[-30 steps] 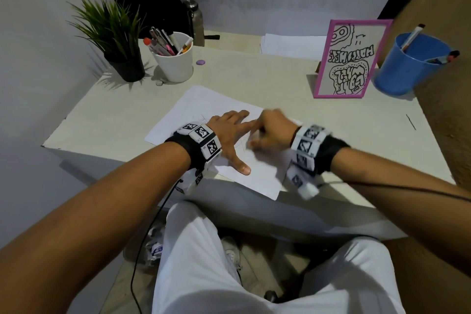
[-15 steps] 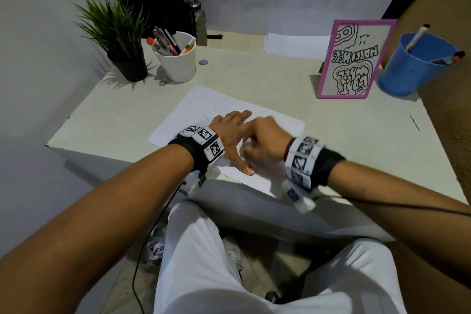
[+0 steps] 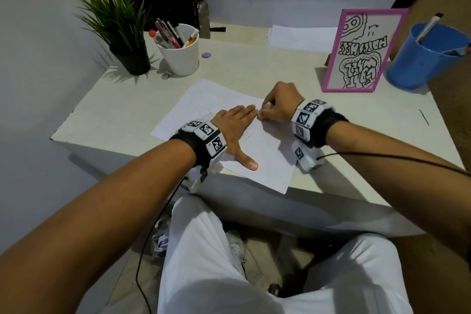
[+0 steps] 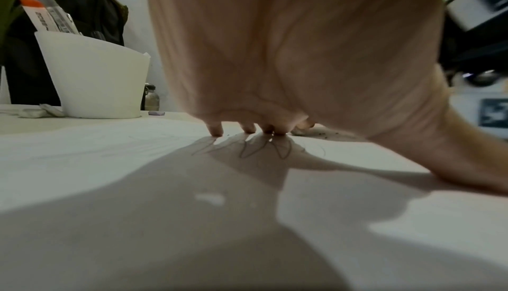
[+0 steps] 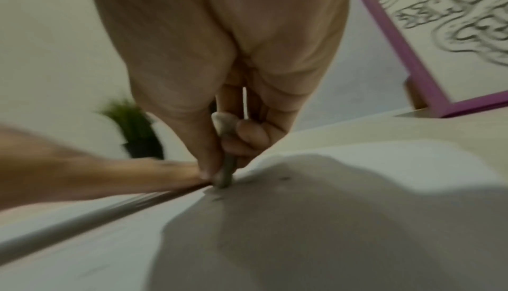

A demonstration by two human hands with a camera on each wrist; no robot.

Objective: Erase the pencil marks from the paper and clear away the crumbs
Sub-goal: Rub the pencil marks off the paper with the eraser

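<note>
Right hand (image 3: pixel 279 103) shifted up paper (image 3: pixel 265 160), pinching eraser (image 5: pixel 226 139); left hand (image 3: pixel 233 126) flat

White paper (image 3: pixel 209 99), pink frame (image 3: pixel 334 58), blue cup (image 3: pixel 418 64), white cup (image 3: pixel 182 58).

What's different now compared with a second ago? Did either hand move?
The right hand, pinching the eraser, has rubbed away from the person, from the paper's near part toward its far edge, beside the left fingertips. The left hand stays pressed flat on the paper. The white cup and pink frame are unmoved.
</note>
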